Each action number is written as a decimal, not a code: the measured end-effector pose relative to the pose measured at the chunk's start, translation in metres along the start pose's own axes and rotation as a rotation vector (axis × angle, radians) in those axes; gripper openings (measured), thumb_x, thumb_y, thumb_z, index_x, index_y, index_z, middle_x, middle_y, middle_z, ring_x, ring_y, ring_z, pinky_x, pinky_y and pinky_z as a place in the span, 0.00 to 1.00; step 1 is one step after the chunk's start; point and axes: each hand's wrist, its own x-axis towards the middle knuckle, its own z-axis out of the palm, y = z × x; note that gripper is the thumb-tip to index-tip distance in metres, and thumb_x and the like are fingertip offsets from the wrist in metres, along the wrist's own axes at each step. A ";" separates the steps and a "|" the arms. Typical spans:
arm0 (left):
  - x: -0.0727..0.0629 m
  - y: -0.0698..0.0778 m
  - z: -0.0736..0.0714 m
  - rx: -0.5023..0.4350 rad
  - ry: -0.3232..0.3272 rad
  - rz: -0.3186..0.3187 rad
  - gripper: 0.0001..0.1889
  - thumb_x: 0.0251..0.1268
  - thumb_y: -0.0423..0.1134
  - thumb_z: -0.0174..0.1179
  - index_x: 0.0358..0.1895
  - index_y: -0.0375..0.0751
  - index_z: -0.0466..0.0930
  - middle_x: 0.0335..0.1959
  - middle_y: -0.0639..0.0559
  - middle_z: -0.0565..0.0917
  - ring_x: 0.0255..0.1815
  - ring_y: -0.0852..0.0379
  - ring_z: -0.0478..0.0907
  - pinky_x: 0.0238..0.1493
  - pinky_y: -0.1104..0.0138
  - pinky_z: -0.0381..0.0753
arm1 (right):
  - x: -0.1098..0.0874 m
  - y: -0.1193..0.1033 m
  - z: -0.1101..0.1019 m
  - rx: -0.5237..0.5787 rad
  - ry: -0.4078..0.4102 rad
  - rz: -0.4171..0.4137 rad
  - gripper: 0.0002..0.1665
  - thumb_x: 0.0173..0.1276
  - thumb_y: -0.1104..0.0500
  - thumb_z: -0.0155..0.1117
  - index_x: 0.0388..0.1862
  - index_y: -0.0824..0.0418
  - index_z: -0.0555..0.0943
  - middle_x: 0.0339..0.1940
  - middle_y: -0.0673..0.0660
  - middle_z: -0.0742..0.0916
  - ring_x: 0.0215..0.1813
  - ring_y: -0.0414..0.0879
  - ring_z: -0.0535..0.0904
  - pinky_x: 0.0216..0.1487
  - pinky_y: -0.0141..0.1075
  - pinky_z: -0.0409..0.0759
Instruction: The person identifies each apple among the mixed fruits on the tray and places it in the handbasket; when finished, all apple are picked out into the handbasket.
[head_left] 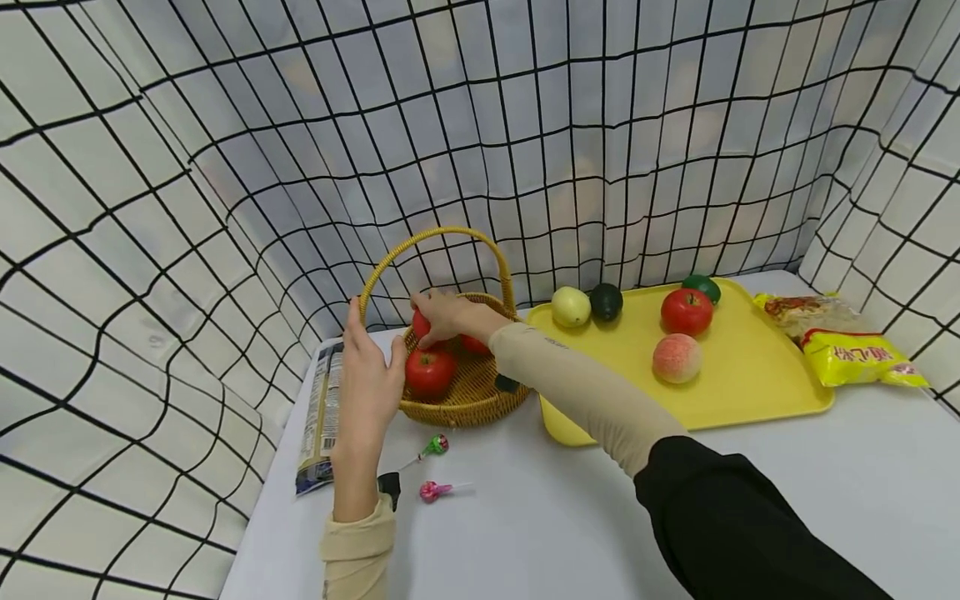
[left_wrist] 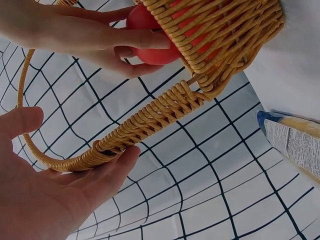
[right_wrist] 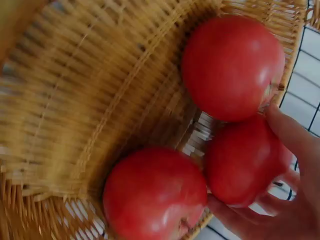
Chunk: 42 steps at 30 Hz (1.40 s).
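A brown wicker basket (head_left: 465, 414) with a tall arched handle stands on the white table. My right hand (head_left: 452, 317) reaches into it and grips a red apple (right_wrist: 245, 162) at the basket's side, thumb on one side and fingers on the other. Two more red apples lie in the basket, one apple (right_wrist: 230, 67) and another apple (right_wrist: 154, 192) on either side of the held one. My left hand (head_left: 367, 379) is at the handle's left side; in the left wrist view its straight fingers (left_wrist: 112, 172) lie behind the handle (left_wrist: 145, 120), with the thumb standing apart.
Right of the basket lies a yellow tray (head_left: 600, 367) bearing a red apple (head_left: 686, 312), a peach (head_left: 677, 358) and several green fruits. Snack packets (head_left: 855, 357) lie beyond it. Two lollipops (head_left: 435, 492) and a printed bag (head_left: 318, 417) lie nearby. Black netting (head_left: 570, 129) surrounds the table.
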 end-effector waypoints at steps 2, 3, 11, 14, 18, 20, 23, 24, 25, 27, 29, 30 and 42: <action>0.000 0.001 0.000 0.000 0.006 0.004 0.43 0.81 0.49 0.49 0.85 0.53 0.29 0.85 0.37 0.48 0.81 0.31 0.57 0.75 0.36 0.66 | -0.001 -0.003 0.002 0.020 -0.051 -0.017 0.43 0.69 0.41 0.69 0.75 0.53 0.62 0.70 0.58 0.76 0.70 0.53 0.75 0.70 0.46 0.77; 0.000 0.002 0.000 0.002 0.009 0.007 0.43 0.81 0.49 0.49 0.85 0.53 0.29 0.85 0.37 0.48 0.81 0.31 0.57 0.75 0.36 0.66 | -0.001 -0.005 0.002 0.023 -0.072 -0.025 0.43 0.69 0.40 0.69 0.75 0.54 0.62 0.69 0.58 0.76 0.70 0.53 0.75 0.70 0.45 0.77; 0.000 0.003 0.002 0.006 -0.007 -0.007 0.43 0.81 0.50 0.48 0.84 0.55 0.27 0.85 0.36 0.46 0.79 0.28 0.59 0.73 0.35 0.67 | -0.008 -0.004 0.004 0.030 -0.165 -0.032 0.43 0.76 0.40 0.60 0.81 0.53 0.57 0.81 0.60 0.67 0.82 0.54 0.63 0.82 0.48 0.64; -0.003 0.003 0.003 0.007 -0.016 -0.020 0.43 0.81 0.50 0.47 0.84 0.55 0.27 0.85 0.37 0.46 0.79 0.28 0.60 0.74 0.35 0.66 | -0.011 0.000 0.008 0.038 -0.201 -0.032 0.43 0.78 0.41 0.57 0.84 0.52 0.53 0.85 0.61 0.60 0.86 0.54 0.56 0.85 0.50 0.57; -0.006 0.003 0.005 0.001 -0.021 -0.031 0.43 0.81 0.50 0.47 0.84 0.56 0.27 0.86 0.39 0.47 0.80 0.29 0.60 0.74 0.35 0.66 | -0.016 0.006 0.013 0.025 -0.217 -0.052 0.43 0.79 0.41 0.55 0.84 0.50 0.52 0.86 0.60 0.58 0.86 0.54 0.54 0.86 0.52 0.56; -0.006 0.002 0.005 -0.002 -0.017 -0.028 0.43 0.81 0.49 0.48 0.84 0.55 0.27 0.86 0.38 0.47 0.79 0.29 0.60 0.73 0.35 0.67 | -0.019 0.009 0.013 0.022 -0.202 -0.074 0.42 0.79 0.41 0.54 0.84 0.50 0.53 0.85 0.60 0.60 0.86 0.54 0.55 0.85 0.50 0.57; -0.005 0.001 0.005 0.006 -0.001 -0.016 0.43 0.81 0.49 0.49 0.84 0.55 0.27 0.85 0.37 0.48 0.78 0.28 0.61 0.72 0.35 0.68 | -0.027 0.011 0.008 0.033 -0.155 -0.118 0.39 0.80 0.43 0.55 0.83 0.50 0.56 0.84 0.59 0.62 0.85 0.53 0.56 0.85 0.50 0.59; -0.004 0.001 0.005 0.008 0.004 -0.010 0.43 0.81 0.48 0.49 0.84 0.55 0.27 0.85 0.37 0.48 0.78 0.27 0.62 0.71 0.35 0.69 | -0.031 0.012 0.005 0.035 -0.135 -0.132 0.38 0.80 0.43 0.54 0.82 0.50 0.58 0.84 0.59 0.62 0.85 0.53 0.57 0.85 0.49 0.59; -0.003 0.001 0.005 0.012 0.012 -0.003 0.43 0.81 0.48 0.49 0.84 0.55 0.27 0.85 0.37 0.48 0.77 0.27 0.63 0.71 0.34 0.69 | -0.035 0.012 0.001 0.033 -0.112 -0.147 0.36 0.80 0.44 0.54 0.82 0.50 0.60 0.83 0.59 0.63 0.85 0.52 0.58 0.84 0.48 0.60; 0.000 0.000 0.006 0.018 0.025 0.009 0.43 0.81 0.49 0.49 0.85 0.55 0.28 0.85 0.36 0.49 0.76 0.27 0.64 0.70 0.34 0.70 | -0.046 0.013 -0.009 0.031 -0.066 -0.178 0.34 0.81 0.44 0.54 0.80 0.51 0.63 0.82 0.58 0.66 0.83 0.52 0.61 0.83 0.48 0.63; 0.003 0.000 0.004 0.016 0.038 0.025 0.43 0.81 0.49 0.48 0.85 0.54 0.29 0.84 0.36 0.50 0.76 0.26 0.64 0.69 0.34 0.71 | -0.060 0.013 -0.021 0.018 -0.005 -0.213 0.31 0.81 0.44 0.53 0.78 0.52 0.65 0.80 0.58 0.69 0.81 0.52 0.64 0.82 0.48 0.65; 0.004 0.000 0.004 0.015 0.039 0.027 0.43 0.81 0.49 0.48 0.85 0.54 0.28 0.85 0.36 0.50 0.75 0.26 0.65 0.69 0.34 0.71 | -0.069 0.013 -0.026 0.017 0.027 -0.230 0.30 0.82 0.45 0.52 0.77 0.52 0.67 0.79 0.58 0.70 0.81 0.52 0.66 0.81 0.47 0.66; 0.000 -0.004 0.006 0.010 0.035 0.016 0.41 0.82 0.50 0.46 0.85 0.55 0.29 0.84 0.36 0.52 0.63 0.27 0.76 0.60 0.38 0.80 | -0.210 0.034 -0.037 0.239 0.237 -0.307 0.22 0.81 0.48 0.56 0.68 0.51 0.77 0.65 0.48 0.81 0.60 0.41 0.78 0.64 0.38 0.82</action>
